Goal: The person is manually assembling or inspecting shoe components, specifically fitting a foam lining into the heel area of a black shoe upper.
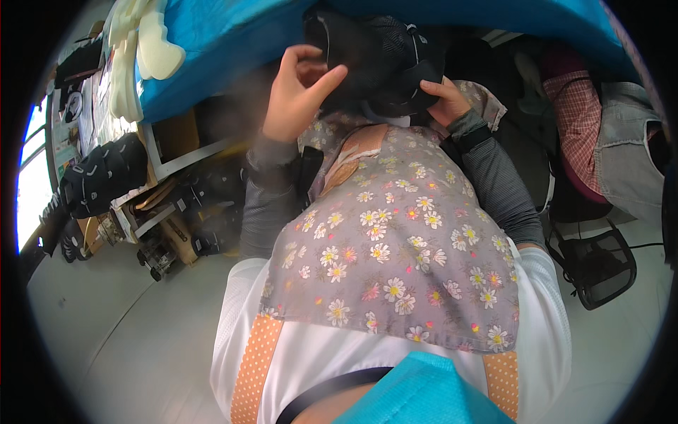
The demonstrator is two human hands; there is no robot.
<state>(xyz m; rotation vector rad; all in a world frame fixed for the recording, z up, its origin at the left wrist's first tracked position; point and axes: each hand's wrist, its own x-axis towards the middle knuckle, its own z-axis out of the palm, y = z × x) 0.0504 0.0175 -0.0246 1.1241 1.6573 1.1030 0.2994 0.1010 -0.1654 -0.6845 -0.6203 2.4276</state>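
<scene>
A black fabric item with mesh-like parts and a thin light cord lies over my lap, at the edge of the blue-covered table. Its exact kind I cannot make out. At its right side my right hand grips the edge, thumb on top and the other fingers mostly hidden beneath. My left hand is raised at the item's left side, thumb apart from the bent fingers, with nothing visible between them. Dark grey sleeves cover both forearms, and a floral apron spreads over my lap.
Blue sheeting covers the table ahead. Cream foam pieces are stacked at the far left, above piled black items. A person in a grey garment sits at the right, near a black mesh-backed frame on the floor.
</scene>
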